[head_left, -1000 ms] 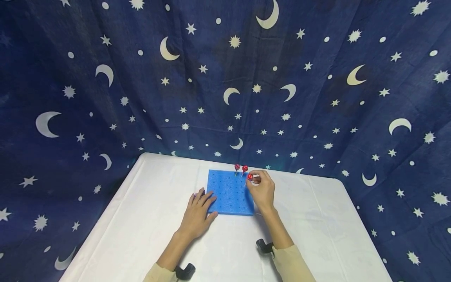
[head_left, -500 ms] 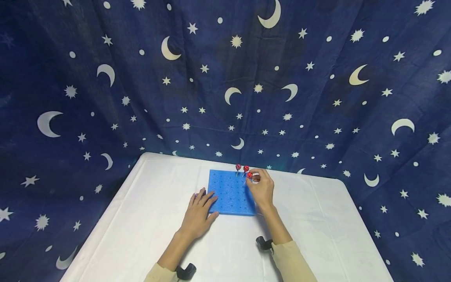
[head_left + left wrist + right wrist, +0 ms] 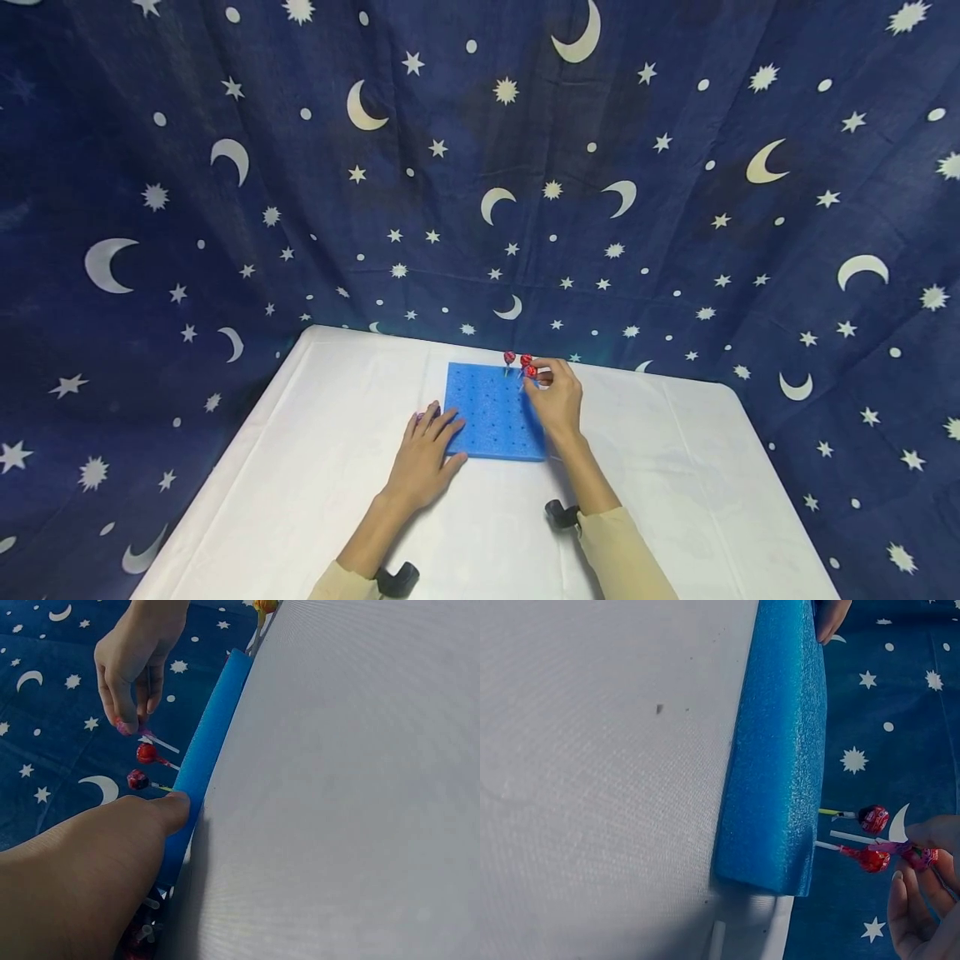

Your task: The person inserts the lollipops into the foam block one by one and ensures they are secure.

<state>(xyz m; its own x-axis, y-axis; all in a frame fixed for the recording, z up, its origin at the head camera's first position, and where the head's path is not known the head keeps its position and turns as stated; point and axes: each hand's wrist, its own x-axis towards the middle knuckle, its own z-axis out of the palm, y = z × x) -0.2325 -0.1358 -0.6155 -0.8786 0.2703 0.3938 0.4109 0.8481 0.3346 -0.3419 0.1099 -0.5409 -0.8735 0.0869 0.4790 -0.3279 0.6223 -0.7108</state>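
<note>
My right hand (image 3: 558, 404) pinches a lollipop (image 3: 924, 859) with a pink-and-purple wrapper by its head. Its white stick points down at the blue foam block (image 3: 491, 408), and in the right wrist view the tip is just clear of the surface. Two lollipops stand upright in the block's far right part: a red one (image 3: 874, 859) and a darker red one (image 3: 873, 818). Small holes dot the top of the foam. With fingers spread, my left hand (image 3: 423, 467) rests on the block's left edge. A purplish wrapped thing (image 3: 420, 415) is partly hidden behind those fingers.
Beyond the block's end in the left wrist view is a yellow lollipop (image 3: 265, 606). Several wrapped lollipops (image 3: 141, 937) lie beside its near end. A white stick (image 3: 717, 941) shows near the block. Behind the white table (image 3: 675, 467) hangs a starry blue curtain (image 3: 450, 200).
The lollipop in my right hand has shifted slightly left and back over the foam, closer to the standing red one. My left hand stays on the block. The head view has drifted a little.
</note>
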